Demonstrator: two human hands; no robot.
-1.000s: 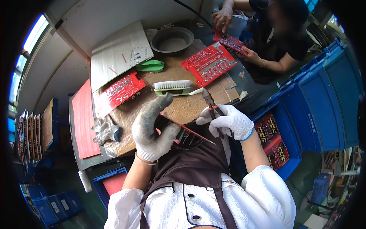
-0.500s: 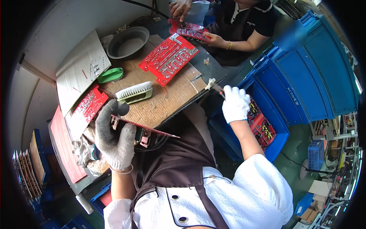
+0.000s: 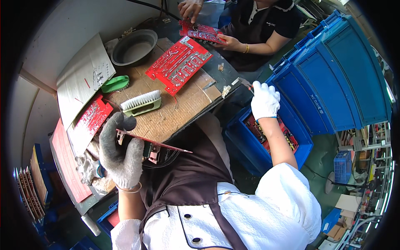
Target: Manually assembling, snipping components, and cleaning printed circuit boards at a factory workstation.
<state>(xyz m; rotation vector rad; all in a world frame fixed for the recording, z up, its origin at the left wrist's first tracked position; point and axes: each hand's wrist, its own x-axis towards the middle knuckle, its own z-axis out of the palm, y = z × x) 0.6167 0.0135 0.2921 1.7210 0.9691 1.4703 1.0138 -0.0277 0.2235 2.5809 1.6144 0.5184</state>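
My left hand (image 3: 121,150), in a grey knit glove, is closed round the edge of a red circuit board (image 3: 168,146). The board is seen nearly edge-on over my lap, with components on its underside. My right hand (image 3: 266,100), in a white glove, grips a slim tool (image 3: 245,83) with a reddish part and a flat greyish end; its exact kind is unclear. This hand is above a blue crate (image 3: 306,151), which contains red boards (image 3: 287,135) with components. On the table near my left hand are a white-bristled brush (image 3: 141,103) and a green brush (image 3: 115,84).
A large red circuit board (image 3: 179,64) lies on cardboard (image 3: 166,118), beside a dark round bowl (image 3: 134,46). Another red board (image 3: 92,114) is at the left. Across the table, a co-worker handles a red board (image 3: 203,33). Blue crates (image 3: 316,83) stand to the right.
My right hand has moved slightly up and to the right with the tool, farther from the table corner. My left hand keeps its hold on the board; the whole view has shifted slightly.
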